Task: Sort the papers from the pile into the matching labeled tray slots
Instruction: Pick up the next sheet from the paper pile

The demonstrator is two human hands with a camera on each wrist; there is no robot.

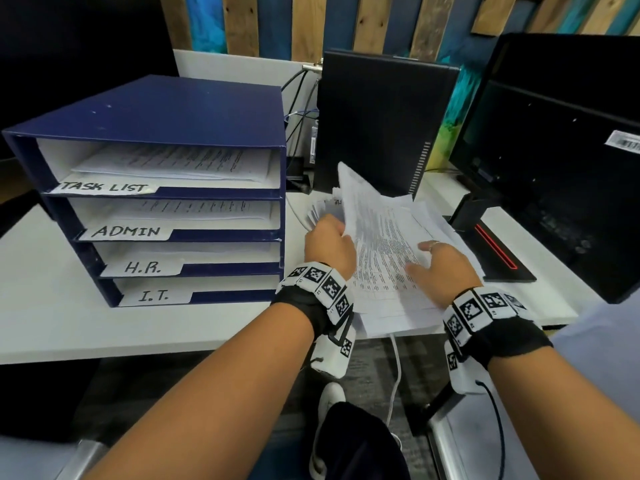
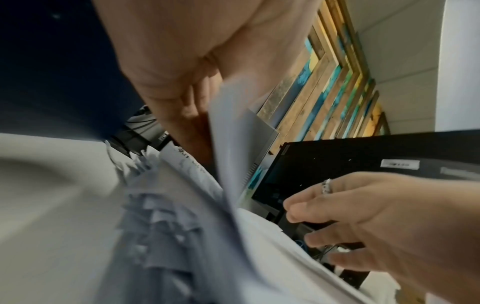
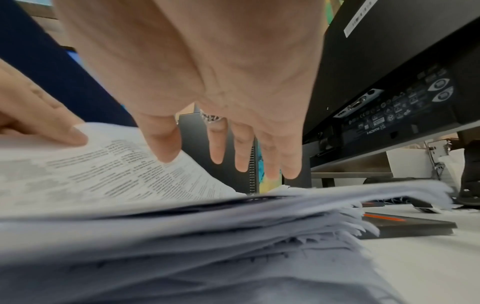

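A blue tray stack point(image 1: 166, 109) stands on the left of the desk with slots labelled TASK LIST point(image 1: 104, 187), ADMIN point(image 1: 126, 232), H.R. point(image 1: 142, 268) and I.T. point(image 1: 154, 296). To its right lies a paper pile point(image 1: 391, 306) point(image 3: 233, 246). My left hand point(image 1: 329, 240) point(image 2: 182, 72) pinches the left edge of the printed top sheet point(image 1: 374, 230) point(image 3: 103, 164) and lifts that edge off the pile. My right hand point(image 1: 440, 268) point(image 3: 207, 82) hovers over the pile with straight, spread fingers, its thumb on the sheet.
A black computer tower point(image 1: 381, 123) stands behind the pile. A monitor point(image 1: 561, 150) with its black stand base point(image 1: 498, 251) sits close on the right. Cables point(image 1: 298, 98) run behind the tray stack. The white desk point(image 1: 69, 306) ends just below the pile.
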